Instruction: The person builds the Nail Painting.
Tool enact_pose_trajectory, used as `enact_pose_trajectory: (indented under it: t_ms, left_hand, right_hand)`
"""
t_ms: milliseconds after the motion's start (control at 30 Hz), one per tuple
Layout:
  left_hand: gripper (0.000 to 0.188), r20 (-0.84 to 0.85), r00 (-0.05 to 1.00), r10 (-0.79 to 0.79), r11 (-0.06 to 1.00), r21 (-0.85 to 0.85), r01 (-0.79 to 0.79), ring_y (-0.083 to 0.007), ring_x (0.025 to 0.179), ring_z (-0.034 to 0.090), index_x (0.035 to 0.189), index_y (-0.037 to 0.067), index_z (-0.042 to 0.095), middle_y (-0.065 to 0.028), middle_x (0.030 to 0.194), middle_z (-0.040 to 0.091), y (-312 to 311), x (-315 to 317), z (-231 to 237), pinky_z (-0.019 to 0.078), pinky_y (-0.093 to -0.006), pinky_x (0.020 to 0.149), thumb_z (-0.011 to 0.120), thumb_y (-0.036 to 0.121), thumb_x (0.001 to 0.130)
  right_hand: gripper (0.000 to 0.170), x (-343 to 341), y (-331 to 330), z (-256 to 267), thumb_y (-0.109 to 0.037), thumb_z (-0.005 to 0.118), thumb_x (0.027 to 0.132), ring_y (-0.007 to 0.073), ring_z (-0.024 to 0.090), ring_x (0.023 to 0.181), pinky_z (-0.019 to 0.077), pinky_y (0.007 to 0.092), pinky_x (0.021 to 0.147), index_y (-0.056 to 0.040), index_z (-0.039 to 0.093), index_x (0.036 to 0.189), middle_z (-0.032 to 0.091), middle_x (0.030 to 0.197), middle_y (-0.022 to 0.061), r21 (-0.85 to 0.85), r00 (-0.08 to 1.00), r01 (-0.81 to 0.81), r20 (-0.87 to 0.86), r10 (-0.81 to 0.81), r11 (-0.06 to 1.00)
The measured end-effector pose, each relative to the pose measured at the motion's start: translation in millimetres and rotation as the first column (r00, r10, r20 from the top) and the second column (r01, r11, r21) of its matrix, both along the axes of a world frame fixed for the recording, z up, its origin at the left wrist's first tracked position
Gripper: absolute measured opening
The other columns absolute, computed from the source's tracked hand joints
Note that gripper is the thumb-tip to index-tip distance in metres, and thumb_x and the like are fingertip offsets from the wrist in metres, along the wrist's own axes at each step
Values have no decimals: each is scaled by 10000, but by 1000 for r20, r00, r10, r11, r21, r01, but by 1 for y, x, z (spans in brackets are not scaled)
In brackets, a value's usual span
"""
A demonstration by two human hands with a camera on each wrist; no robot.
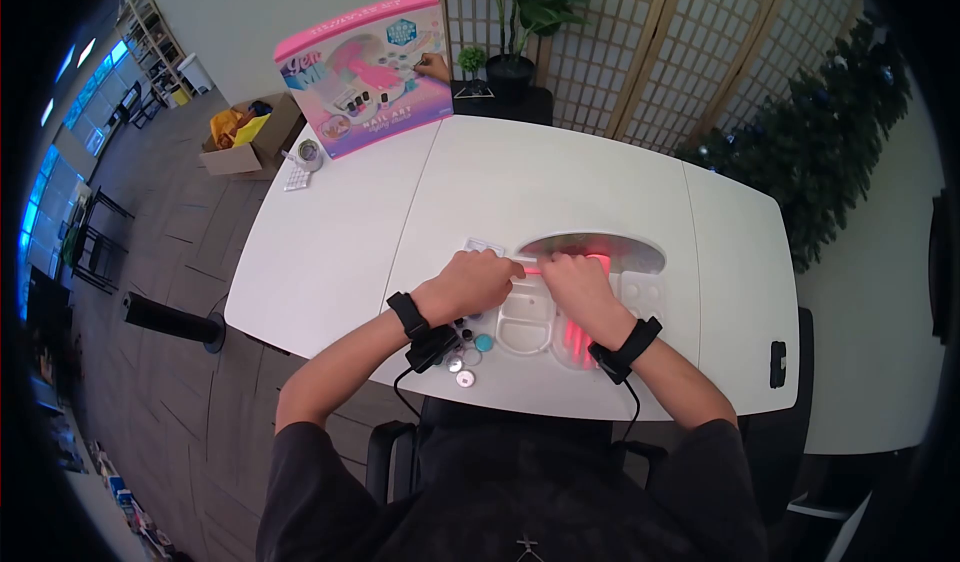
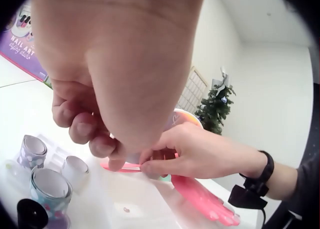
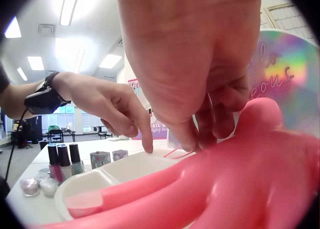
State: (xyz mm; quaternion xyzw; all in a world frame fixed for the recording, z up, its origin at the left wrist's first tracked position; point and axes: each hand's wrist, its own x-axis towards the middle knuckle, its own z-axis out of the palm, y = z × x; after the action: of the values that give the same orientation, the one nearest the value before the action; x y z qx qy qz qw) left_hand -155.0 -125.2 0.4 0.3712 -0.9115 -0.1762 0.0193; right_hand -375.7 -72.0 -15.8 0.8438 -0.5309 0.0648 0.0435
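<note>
My right hand (image 1: 585, 290) pinches what look like pink tweezers (image 1: 531, 271) over the white tray (image 1: 524, 320), beside the pink model hand (image 3: 200, 189), seemingly so their tips point freely toward my relaxed left hand's (image 1: 475, 282) straightened index finger.

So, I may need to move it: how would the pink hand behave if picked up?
The pink hand is probably stiff, as its fingers extend without visible sagging. Its glossy highlights suggest a smooth, perhaps slightly slippery surface.
</note>
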Motion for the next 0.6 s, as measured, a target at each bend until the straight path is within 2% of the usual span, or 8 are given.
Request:
enact_pose_trajectory:
  t_ms: [67, 167, 200, 267, 400, 467, 567, 600]
  left_hand:
    - [405, 30, 1000, -8, 1000, 23, 7, -391, 855, 766, 1280, 212, 800, -187, 885, 778, -1, -4, 3, 604, -522, 794, 579, 129, 950]
    - [455, 80, 997, -24, 998, 53, 20, -402, 861, 763, 1316, 214, 794, -199, 885, 776, -4, -9, -2, 597, -533, 800, 582, 122, 923]
    - [469, 97, 995, -32, 998, 52, 27, -407, 867, 762, 1322, 210, 793, -204, 889, 776, -5, -11, -4, 594, -537, 805, 583, 121, 912]
    - [473, 119, 993, -26, 997, 68, 18, -408, 878, 763, 1319, 205, 795, -208, 891, 777, -6, -14, -1, 594, -536, 814, 585, 121, 904]
    - [485, 118, 993, -7, 996, 90, -4, -408, 914, 770, 1311, 200, 802, -220, 923, 784, -8, -15, -7, 595, -535, 847, 586, 121, 884]
    - [485, 128, 992, 2, 995, 102, -16, -408, 924, 772, 1312, 204, 802, -219, 942, 788, -8, -16, -5, 597, -532, 859, 587, 123, 885]
    - [479, 127, 992, 15, 991, 127, -31, -407, 939, 774, 1312, 212, 803, -215, 970, 795, -8, -15, -4, 598, -530, 875, 583, 131, 894]
    - [474, 115, 993, 18, 989, 142, -35, -408, 943, 774, 1312, 217, 804, -213, 981, 798, -9, -14, -4, 598, -531, 881, 578, 137, 903]
  right_hand:
    - [94, 4, -1, -1, -16, 657, 869, 367, 762, 784, 605, 462, 661, 4, 707, 946, 727, 877, 194, 18, 999, 24, 39, -25, 1000]
    - [79, 5, 0, 5, -14, 666, 858, 370, 757, 773, 609, 459, 670, 0, 715, 919, 724, 861, 207, 38, 1000, 10, 13, -11, 999]
    - [79, 6, 0, 4, -14, 666, 858, 370, 757, 773, 609, 459, 670, 0, 715, 919, 724, 861, 207, 39, 1000, 11, 15, -11, 999]
    - [52, 5, -1, 3, -44, 704, 859, 306, 780, 736, 614, 420, 625, -29, 751, 876, 739, 790, 176, -17, 999, 6, -35, -6, 1000]
    - [59, -1, -1, 4, -52, 701, 864, 335, 779, 733, 617, 443, 628, -19, 745, 885, 737, 789, 189, 22, 999, 15, -30, -15, 1000]
    - [82, -5, 1, 4, -64, 683, 909, 409, 739, 735, 601, 491, 653, 6, 713, 880, 716, 790, 218, 15, 997, 4, 73, -6, 1000]
    - [177, -2, 5, 21, -151, 685, 985, 416, 746, 788, 605, 498, 689, 10, 731, 927, 739, 816, 215, 120, 975, 127, 165, -146, 985]
    - [177, -3, 7, 28, -151, 685, 985, 416, 746, 788, 605, 498, 689, 10, 731, 927, 739, 816, 215, 119, 976, 125, 165, -144, 985]
